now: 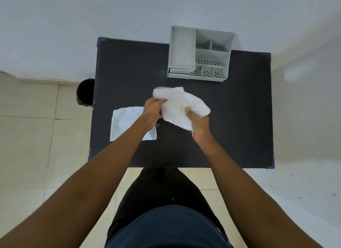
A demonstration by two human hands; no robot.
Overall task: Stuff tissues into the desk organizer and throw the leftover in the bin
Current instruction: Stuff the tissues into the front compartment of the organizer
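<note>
Fingers (154,102) of both hands grip a crumpled tissue (180,107) above the table (239,109).

White tissue (181,107); grey organizer (182,50), dotted base; black table (239,109)

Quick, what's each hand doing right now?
Left hand: closed on the crumpled tissue.
Right hand: closed on the same tissue.
</note>
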